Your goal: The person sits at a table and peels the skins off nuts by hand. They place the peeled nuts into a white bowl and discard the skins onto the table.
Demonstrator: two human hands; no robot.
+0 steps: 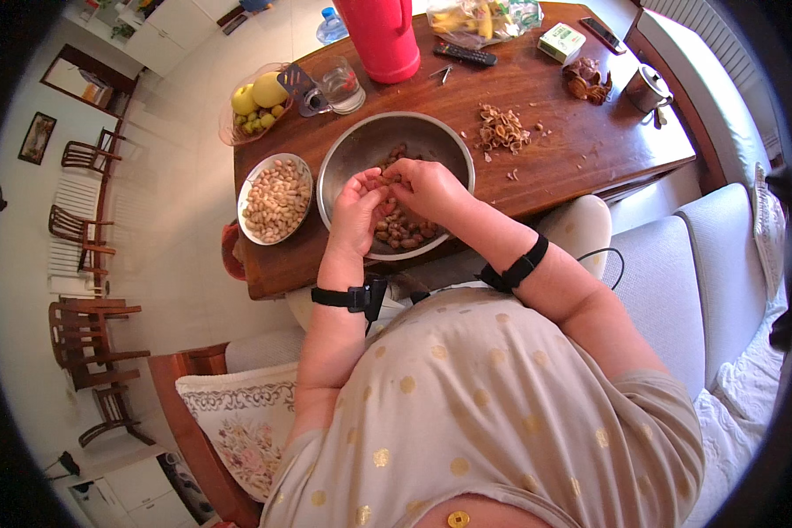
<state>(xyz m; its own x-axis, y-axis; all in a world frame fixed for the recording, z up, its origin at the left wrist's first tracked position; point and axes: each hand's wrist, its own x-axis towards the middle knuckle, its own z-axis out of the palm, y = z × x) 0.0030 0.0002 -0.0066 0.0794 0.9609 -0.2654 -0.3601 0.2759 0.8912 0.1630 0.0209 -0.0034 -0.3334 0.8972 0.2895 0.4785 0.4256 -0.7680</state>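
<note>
My left hand (358, 206) and my right hand (434, 186) meet fingertip to fingertip above a wide stainless steel bowl (344, 142). Pinched between them is a peanut (389, 179), small and mostly covered by the fingers. Inside the bowl, beneath my hands, lie brown unshelled peanuts (406, 234); part of them is hidden by my hands. To the left, close beside the steel bowl, a white bowl (243, 210) is filled with pale pinkish shelled peanuts (277, 198).
A heap of peanut shells (501, 129) lies on the wooden table (554, 165) to the right. Behind the bowl stand a glass mug (343, 89) and a red thermos jug (383, 39). A fruit basket (228, 129), remote control (465, 54) and metal cup (645, 89) are farther out.
</note>
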